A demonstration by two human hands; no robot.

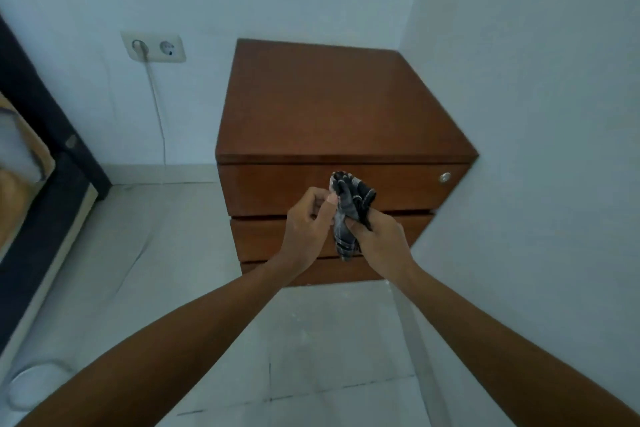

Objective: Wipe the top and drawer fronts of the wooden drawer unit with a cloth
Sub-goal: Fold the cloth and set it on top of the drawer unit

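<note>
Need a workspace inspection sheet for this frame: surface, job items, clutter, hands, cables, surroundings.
Surface: drawer unit top bare, nothing seen on it.
Job's things: dark patterned cloth, bunched, held in front of the drawer fronts.
Clutter: nothing seen.
Grippers: left hand and right hand both grip the cloth.
Cables: white cord hangs from wall socket.
Surroundings: unit in a white wall corner; tiled floor; dark furniture edge at left.

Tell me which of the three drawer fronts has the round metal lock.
The top drawer front, directly under the unit's top, carries the round metal lock near its right end. The middle drawer front and bottom drawer front show none.
</note>
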